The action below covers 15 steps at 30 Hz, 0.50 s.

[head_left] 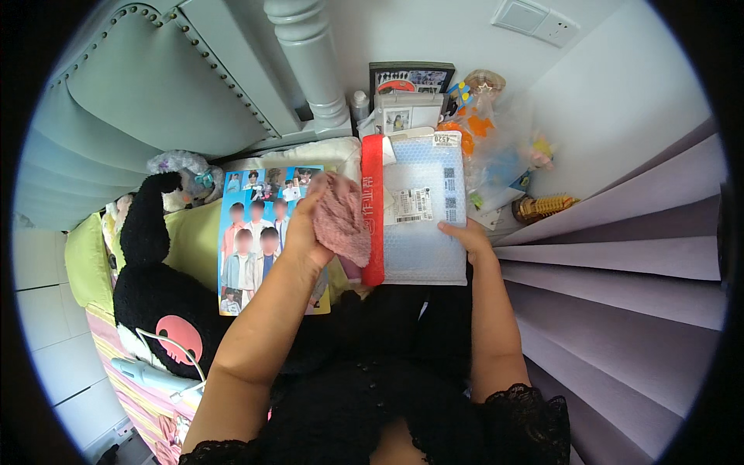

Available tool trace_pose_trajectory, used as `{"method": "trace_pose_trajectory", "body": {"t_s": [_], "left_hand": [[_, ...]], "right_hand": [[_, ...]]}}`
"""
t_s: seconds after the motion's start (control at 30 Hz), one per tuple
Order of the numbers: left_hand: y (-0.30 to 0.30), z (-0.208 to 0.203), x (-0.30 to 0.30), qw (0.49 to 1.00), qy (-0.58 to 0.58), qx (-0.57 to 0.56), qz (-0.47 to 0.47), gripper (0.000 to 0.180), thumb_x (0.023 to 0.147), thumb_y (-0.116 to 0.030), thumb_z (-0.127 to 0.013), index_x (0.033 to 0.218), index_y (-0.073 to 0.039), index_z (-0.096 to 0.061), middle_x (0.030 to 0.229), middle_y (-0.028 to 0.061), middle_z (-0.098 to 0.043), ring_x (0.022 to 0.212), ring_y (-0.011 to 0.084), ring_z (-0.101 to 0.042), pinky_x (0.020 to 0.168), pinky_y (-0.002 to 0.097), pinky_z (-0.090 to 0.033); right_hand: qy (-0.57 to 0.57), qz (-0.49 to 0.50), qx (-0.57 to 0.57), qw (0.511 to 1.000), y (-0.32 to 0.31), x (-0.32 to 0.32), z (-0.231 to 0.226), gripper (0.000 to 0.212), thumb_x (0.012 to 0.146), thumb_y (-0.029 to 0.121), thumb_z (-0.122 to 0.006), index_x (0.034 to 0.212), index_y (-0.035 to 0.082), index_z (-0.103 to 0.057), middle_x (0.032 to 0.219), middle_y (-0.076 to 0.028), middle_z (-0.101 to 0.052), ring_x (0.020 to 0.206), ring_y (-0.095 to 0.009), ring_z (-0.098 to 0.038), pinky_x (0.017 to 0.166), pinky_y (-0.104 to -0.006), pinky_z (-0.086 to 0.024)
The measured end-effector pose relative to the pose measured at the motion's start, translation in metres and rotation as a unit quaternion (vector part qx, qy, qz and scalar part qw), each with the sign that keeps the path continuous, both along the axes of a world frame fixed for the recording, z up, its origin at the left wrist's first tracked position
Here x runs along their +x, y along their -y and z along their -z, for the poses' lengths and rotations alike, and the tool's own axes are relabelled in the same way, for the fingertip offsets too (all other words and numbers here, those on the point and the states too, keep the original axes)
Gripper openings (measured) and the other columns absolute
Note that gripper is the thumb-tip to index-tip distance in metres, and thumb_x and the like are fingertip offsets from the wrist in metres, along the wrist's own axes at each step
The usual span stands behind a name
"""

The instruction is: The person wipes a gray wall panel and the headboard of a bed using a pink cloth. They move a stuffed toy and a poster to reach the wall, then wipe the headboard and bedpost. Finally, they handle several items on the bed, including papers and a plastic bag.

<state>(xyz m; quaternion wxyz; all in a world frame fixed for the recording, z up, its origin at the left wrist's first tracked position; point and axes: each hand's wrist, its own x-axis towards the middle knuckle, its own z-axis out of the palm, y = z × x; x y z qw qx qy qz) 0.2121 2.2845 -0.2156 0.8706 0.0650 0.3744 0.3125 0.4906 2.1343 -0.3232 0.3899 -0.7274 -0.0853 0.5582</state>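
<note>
A crumpled pink fluffy cloth (342, 221) is bunched in my left hand (307, 232), whose fingers are closed round it. The cloth overlaps the red strip along the left side of a pale blue bubble mailer (426, 244). My right hand (470, 239) grips the mailer's right edge, thumb on the front face and the other fingers out of sight. White labels are stuck on the mailer's front. Just left of the cloth, partly behind my left forearm, is a blue picture sheet (232, 205) with a printed group of people.
Behind the mailer stand picture frames (411, 76), a small white bottle (359, 105) and a clear plastic bag (496, 155). A yellow hairbrush (546, 208) lies near the purple curtain (604, 298). On the bed at left are a black plush toy (159, 291) and a light blue corded device (151, 376).
</note>
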Motion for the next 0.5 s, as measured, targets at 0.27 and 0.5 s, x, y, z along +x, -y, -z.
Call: {"method": "trace_pose_trajectory", "body": {"t_s": [0.27,0.5], "left_hand": [[-0.009,0.001,-0.02,0.999,0.013,0.027,-0.018,0.035,0.085,-0.024,-0.061,0.115,-0.008,-0.056,0.108,0.0111,-0.062,0.099,0.029,-0.06,0.089,0.0451,-0.049],[-0.003,-0.01,-0.031,0.999,0.023,0.024,-0.029,0.035,0.086,-0.024,-0.06,0.117,-0.007,-0.055,0.11,0.0115,-0.062,0.101,0.0287,-0.06,0.09,0.045,-0.049]], "right_hand": [[0.031,0.005,0.075,0.997,0.018,-0.027,-0.004,0.042,0.079,0.003,-0.071,0.118,-0.001,-0.059,0.111,-0.012,-0.065,0.096,-0.022,-0.062,0.083,-0.035,-0.048],[0.09,0.057,0.157,0.982,0.051,-0.042,-0.092,0.039,0.076,-0.002,-0.069,0.114,-0.005,-0.059,0.102,-0.014,-0.066,0.089,-0.021,-0.064,0.079,-0.0331,-0.05]]}}
